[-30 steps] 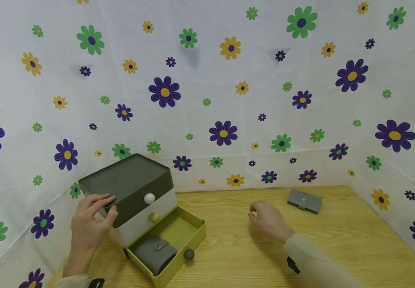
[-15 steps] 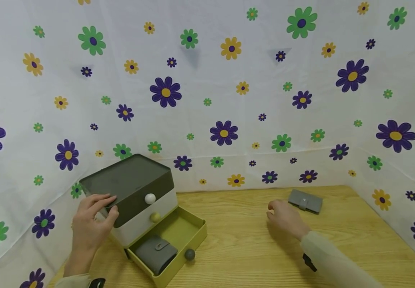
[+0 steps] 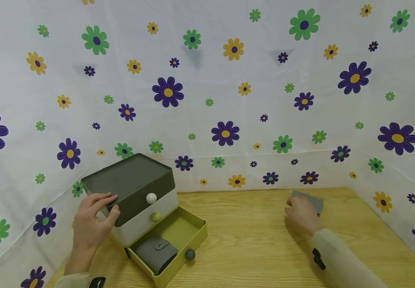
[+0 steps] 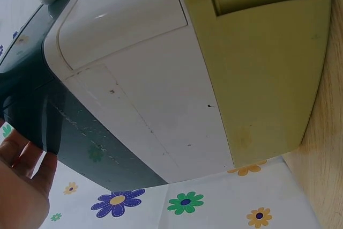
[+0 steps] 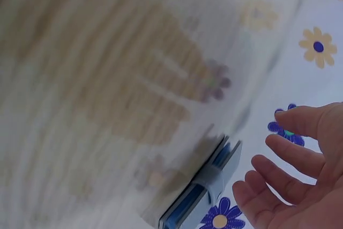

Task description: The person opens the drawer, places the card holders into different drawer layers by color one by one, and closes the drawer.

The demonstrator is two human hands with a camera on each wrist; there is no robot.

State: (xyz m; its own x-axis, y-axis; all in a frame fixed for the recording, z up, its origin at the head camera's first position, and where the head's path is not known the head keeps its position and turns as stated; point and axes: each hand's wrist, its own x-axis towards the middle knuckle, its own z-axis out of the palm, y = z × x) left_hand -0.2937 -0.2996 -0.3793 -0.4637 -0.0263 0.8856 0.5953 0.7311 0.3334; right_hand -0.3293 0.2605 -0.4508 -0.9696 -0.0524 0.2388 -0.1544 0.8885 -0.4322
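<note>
A small drawer unit (image 3: pixel 129 180) with a dark top, a white middle and an olive bottom stands at the left. My left hand (image 3: pixel 91 224) holds its near dark corner, fingers over the top edge and thumb at the front. The olive bottom drawer (image 3: pixel 183 224) is pulled out, with a grey wallet (image 3: pixel 157 252) lying inside. On the table at the right, a second grey wallet (image 3: pixel 313 202) is partly hidden by my right hand (image 3: pixel 302 216). In the right wrist view, that wallet (image 5: pixel 201 189) has a snap strap; the loosely spread fingers (image 5: pixel 297 154) are apart from it.
A wood-grain table (image 3: pixel 243 236) carries everything. White cloth with printed flowers (image 3: pixel 225 134) hangs behind and along both sides. Round knobs, white (image 3: pixel 151 198), olive (image 3: pixel 155 217) and dark grey (image 3: pixel 190 254), stick out from the drawer fronts.
My right hand has moved right across the table, from beside the second wallet to in front of it, covering part of it. My left hand has stayed on the drawer unit's corner.
</note>
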